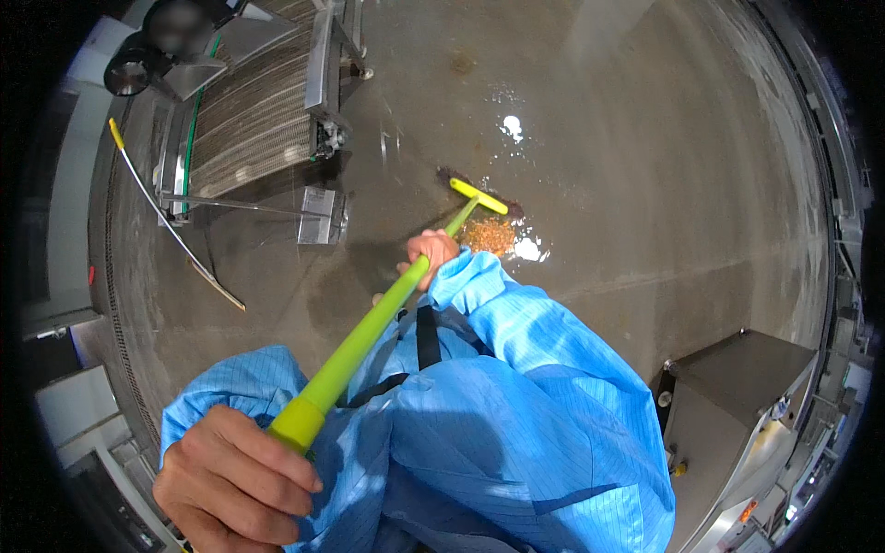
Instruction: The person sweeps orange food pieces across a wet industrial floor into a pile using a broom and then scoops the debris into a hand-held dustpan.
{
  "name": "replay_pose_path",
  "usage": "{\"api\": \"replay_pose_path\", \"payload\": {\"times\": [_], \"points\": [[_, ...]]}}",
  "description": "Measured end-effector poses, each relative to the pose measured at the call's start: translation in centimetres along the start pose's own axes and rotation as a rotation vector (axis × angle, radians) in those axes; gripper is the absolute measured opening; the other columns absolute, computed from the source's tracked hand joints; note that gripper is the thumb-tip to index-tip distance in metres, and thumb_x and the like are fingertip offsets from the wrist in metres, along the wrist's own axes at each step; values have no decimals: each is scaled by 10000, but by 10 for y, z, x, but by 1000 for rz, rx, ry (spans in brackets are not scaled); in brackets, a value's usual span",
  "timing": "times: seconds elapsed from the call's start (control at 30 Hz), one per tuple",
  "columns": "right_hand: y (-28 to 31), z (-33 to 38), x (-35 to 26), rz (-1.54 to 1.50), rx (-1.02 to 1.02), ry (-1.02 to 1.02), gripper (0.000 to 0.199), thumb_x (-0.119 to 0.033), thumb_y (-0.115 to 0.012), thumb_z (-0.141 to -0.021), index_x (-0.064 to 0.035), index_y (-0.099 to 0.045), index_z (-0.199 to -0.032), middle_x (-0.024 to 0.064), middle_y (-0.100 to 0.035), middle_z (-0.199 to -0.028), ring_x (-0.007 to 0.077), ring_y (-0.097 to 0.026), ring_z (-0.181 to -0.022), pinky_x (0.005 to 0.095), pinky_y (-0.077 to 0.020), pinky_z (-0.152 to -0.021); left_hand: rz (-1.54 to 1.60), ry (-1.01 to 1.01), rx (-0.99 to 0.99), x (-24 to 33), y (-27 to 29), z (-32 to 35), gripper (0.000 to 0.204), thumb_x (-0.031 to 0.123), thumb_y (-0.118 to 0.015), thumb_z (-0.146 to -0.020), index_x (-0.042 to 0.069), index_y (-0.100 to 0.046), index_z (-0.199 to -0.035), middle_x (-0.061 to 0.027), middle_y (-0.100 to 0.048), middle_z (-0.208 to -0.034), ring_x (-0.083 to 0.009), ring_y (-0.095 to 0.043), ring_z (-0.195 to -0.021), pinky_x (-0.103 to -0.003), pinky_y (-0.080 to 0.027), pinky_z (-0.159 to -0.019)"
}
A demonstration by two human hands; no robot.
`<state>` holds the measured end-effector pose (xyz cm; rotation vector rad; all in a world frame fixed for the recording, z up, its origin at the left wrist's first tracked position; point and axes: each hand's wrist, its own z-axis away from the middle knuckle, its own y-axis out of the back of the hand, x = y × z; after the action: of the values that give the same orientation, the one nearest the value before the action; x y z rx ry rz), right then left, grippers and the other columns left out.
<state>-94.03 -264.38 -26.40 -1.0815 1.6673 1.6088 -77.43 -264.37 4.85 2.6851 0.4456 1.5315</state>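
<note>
A floor squeegee with a long green handle (355, 352) slants across my body, from lower left up to the floor ahead. My left hand (241, 481) is closed round the thick upper end of the handle, close to me. Farther down the shaft, my right hand (430, 253) wraps round it. The yellow-green squeegee head (478, 196) rests at the floor, with a dark strip of blade or bristles along it. Just on the near side of the head lies a pile of small orange-brown bits (488, 236) on the wet floor.
A conveyor with a mesh belt (253, 115) stands at the upper left, a metal box (322, 216) beside it. Left of that lies a pale hose or pole with a yellow end (152, 207). A stainless steel cabinet (728, 405) is at the lower right. The concrete floor (636, 166) has shiny wet patches.
</note>
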Motion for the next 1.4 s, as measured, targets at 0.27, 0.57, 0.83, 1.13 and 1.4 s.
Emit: {"api": "replay_pose_path", "payload": {"times": [0.27,0.57,0.83,1.13,1.4], "points": [[4,-32,-78,-229,-139,267,187,-96,-597,-501,-60,-413,-500,114,-430,-463,276,-441,-419,344,-317,-409,94,-311,-359,63,47,1,202,167,-661,-697,86,-527,-825,-35,-591,-730,-141,-580,-612,-285,-494,-687],[8,-107,-49,365,84,-66,566,-232,-607,-653,15,-358,-1096,218,-415,-1040,355,-428,-964,418,-352,-816,-338,-220,366,-33,132,-15,257,293,-381,-835,78,-519,-862,-12,-474,-706,-127,-487,-624,-285,-395,-665],[20,-127,-64,829,-64,-660,446,-304,-540,-700,-39,-448,-1047,206,-525,-954,315,-518,-871,413,-401,-760,-616,-286,594,-105,116,-114,345,329,-570,-647,-3,-494,-700,-129,-522,-520,-251,-545,-471,-354,-462,-458],[7,-128,-35,1636,-258,-1021,339,-357,-465,-770,-132,-540,-1013,130,-569,-893,239,-529,-870,373,-398,-776,-477,278,496,-250,93,80,438,107,-603,-621,65,-461,-1033,-137,-484,-968,-304,-481,-917,-410,-390,-775],[-43,91,103,418,-52,-1461,274,-225,-586,-704,-52,-530,-909,147,-578,-791,253,-557,-737,356,-451,-614,-496,1294,1840,-270,242,524,651,215,-709,-602,43,-332,-1104,-73,-525,-761,-156,-496,-569,-303,-411,-447]]}}
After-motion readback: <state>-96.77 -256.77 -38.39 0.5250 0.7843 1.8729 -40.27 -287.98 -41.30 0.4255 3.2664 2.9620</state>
